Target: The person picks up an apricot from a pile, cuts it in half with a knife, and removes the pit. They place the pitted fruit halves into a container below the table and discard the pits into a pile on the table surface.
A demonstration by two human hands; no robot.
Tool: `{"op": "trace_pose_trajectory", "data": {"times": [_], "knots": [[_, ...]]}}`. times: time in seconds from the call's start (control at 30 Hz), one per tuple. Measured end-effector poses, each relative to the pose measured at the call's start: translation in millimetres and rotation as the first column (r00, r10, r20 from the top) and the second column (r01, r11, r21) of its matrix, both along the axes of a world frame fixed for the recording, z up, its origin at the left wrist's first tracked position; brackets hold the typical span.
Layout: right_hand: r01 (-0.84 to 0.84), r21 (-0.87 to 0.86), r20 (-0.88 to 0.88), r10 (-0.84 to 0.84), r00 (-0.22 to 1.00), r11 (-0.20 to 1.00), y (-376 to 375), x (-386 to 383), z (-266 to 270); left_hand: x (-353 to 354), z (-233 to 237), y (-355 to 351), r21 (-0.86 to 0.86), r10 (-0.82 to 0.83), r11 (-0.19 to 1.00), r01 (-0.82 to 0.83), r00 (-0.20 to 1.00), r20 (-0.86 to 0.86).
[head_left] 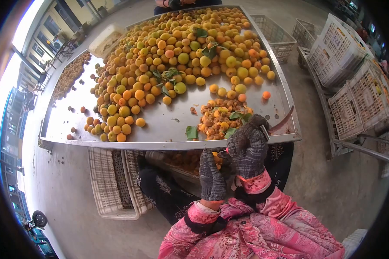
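Note:
My left hand (212, 177), in a dark grey knit glove, is closed around an orange apricot (217, 160) just below the table's near edge. Beside it my right hand (248, 149), gloved alike, is closed on a knife with a curved, reddish-brown blade (283, 124) that points up and right. A small red tip shows between the two hands. Right above them on the metal table (168, 123) lies a heap of torn, brownish apricot pieces (218, 118) with green leaves. Whole yellow-orange apricots (160, 64) cover much of the tabletop.
A white tub (107, 41) and small brown pieces (71, 75) lie at the left edge. Under the table are plastic crates (112, 185) and one holding fruit (183, 164). Stacked crates (337, 49) stand on a cart at right. Another person's arms (181, 3) are at the far edge.

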State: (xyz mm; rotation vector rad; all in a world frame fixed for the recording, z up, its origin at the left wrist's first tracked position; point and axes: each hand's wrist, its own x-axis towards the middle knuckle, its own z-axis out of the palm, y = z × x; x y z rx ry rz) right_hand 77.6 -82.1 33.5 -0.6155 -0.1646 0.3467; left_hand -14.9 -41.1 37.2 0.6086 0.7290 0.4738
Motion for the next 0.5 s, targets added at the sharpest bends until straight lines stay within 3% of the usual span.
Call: {"op": "trace_pose_trajectory", "data": {"times": [0.03, 0.07, 0.1, 0.13, 0.17, 0.2, 0.23, 0.3, 0.33, 0.37, 0.4, 0.43, 0.47, 0.5], "knots": [[0.008, 0.052, -0.082, -0.004, 0.997, 0.999, 2, 0, 5, -2, -10, 0, 0.0, 0.0, 1.0, 0.0, 1.0, 0.0], [0.022, 0.105, -0.164, -0.005, 0.986, 0.994, 3, 0, 9, -5, -28, 2, 0.457, -0.05, 0.887, 0.068, 0.997, -0.051], [0.024, 0.106, -0.166, -0.006, 0.986, 0.994, 5, 2, 13, -5, -33, 3, 0.807, -0.072, 0.574, 0.14, 0.99, -0.12], [0.013, 0.138, -0.214, 0.017, 0.977, 0.99, 6, 3, 16, -8, -36, 6, 0.806, -0.072, 0.575, 0.142, 0.99, -0.122], [0.005, 0.169, -0.263, 0.041, 0.964, 0.986, 6, 3, 16, -11, -31, 11, 0.949, -0.009, 0.233, 0.21, 0.977, -0.214], [0.006, 0.17, -0.264, 0.04, 0.964, 0.985, 5, 3, 14, -12, -27, 15, 0.95, 0.081, -0.139, 0.281, 0.959, -0.272], [-0.081, 0.133, -0.194, 0.106, 0.975, 0.988, 2, 4, 8, -10, -23, 16, 0.95, 0.08, -0.139, 0.28, 0.959, -0.271], [-0.16, 0.087, -0.131, 0.171, 0.977, 0.983, -4, 8, -4, -10, -19, 16, 0.921, -0.016, 0.092, 0.378, 0.926, -0.378], [0.152, -0.327, 0.434, 0.006, 0.901, 0.933, -6, 12, -10, -8, -29, 16, 0.922, -0.015, 0.092, 0.377, 0.926, -0.377], [0.593, -0.433, 0.859, 0.111, 0.5, 0.678, -6, 15, -11, -1, -38, 17, 0.839, -0.152, 0.451, 0.303, 0.953, -0.263], [0.593, -0.436, 0.858, 0.113, 0.501, 0.677, -8, 13, -11, 2, -45, 17, 0.614, -0.235, 0.749, 0.248, 0.966, -0.104], [0.178, -0.497, 0.525, 0.13, 0.841, 0.849, -10, 8, -10, -1, -49, 16, 0.612, -0.237, 0.75, 0.251, 0.966, -0.105], [-0.23, -0.314, 0.088, 0.27, 0.959, 0.921, -10, 5, -6, 1, -30, 16, 0.336, -0.262, 0.899, 0.281, 0.96, -0.103], [-0.233, -0.314, 0.092, 0.274, 0.957, 0.92, -9, 5, 0, 4, -19, 16, 0.028, -0.279, 0.959, 0.282, 0.956, -0.09]]}}
